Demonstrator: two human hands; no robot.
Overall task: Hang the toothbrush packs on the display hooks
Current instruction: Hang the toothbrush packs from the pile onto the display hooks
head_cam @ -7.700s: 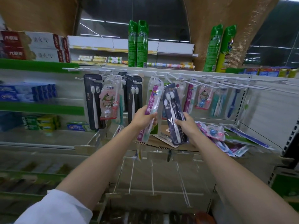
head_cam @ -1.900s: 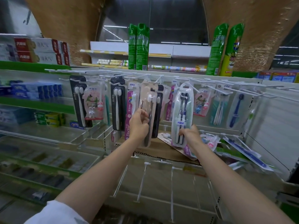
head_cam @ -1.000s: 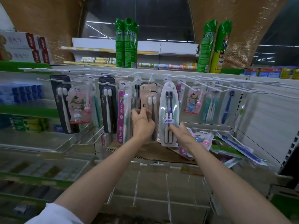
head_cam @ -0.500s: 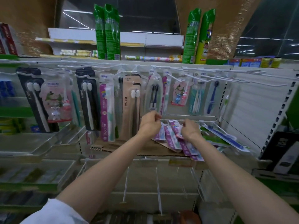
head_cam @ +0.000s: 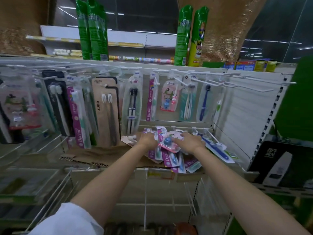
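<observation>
Loose toothbrush packs (head_cam: 171, 158) lie in a pile on a sheet of cardboard (head_cam: 101, 154) on the shelf. On top is a pink children's pack with a blue toy (head_cam: 168, 141). My left hand (head_cam: 149, 140) is at that pack's left edge with its fingers curled and partly hidden. My right hand (head_cam: 190, 141) lays its fingers flat on the pack's right side. Above, the white display hooks (head_cam: 194, 78) carry hanging packs, among them a beige AUBO pack (head_cam: 105, 111) and a clear pack with dark brushes (head_cam: 133, 106). The hooks at the far right (head_cam: 254, 85) are bare.
Green spray cans (head_cam: 91, 29) stand on the shelf top. A blue toothbrush pack (head_cam: 215, 148) lies to the right of the pile. A black box (head_cam: 279, 165) stands at the lower right. Wire dividers (head_cam: 145, 197) run along the shelf below.
Both hands have left the hanging packs and come down onto the loose pile. The beige pack and the clear dark-brush pack now hang on hooks. The view has shifted right.
</observation>
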